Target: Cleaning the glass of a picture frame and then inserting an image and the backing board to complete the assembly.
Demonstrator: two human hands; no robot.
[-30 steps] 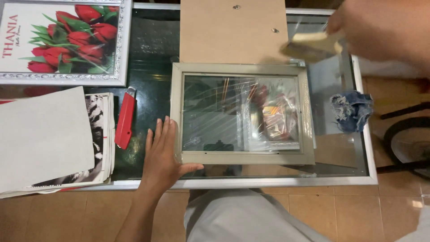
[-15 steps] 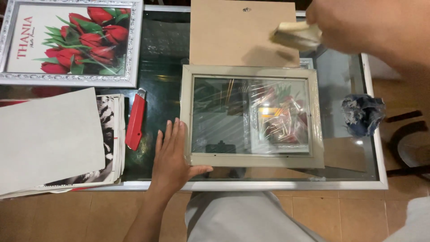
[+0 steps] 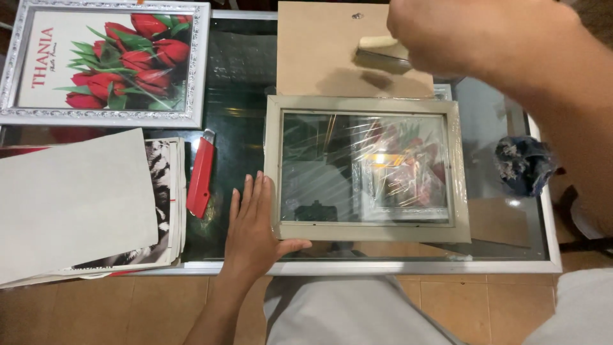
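Pressing left hand point(image 3: 255, 223) flat beside frame point(image 3: 365, 167), right hand point(image 3: 460, 35) gripping scraper point(image 3: 382, 51)

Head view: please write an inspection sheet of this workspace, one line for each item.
Surface: glass table with a pale metal edge, dark and reflective.
Job's things: beige picture frame lying flat, wrapped in clear film; brown backing board above it.
Clutter: silver frame with a red tulip picture, stack of paper sheets, red utility knife, dark crumpled cloth.
Grippers: left hand flat on the table, pressing the frame's lower left corner; right hand raised over the board, holding a pale-handled tool, its kind unclear.
Cables: nothing seen.
Surroundings: tan tiled floor; the person's pale clothing at the bottom.
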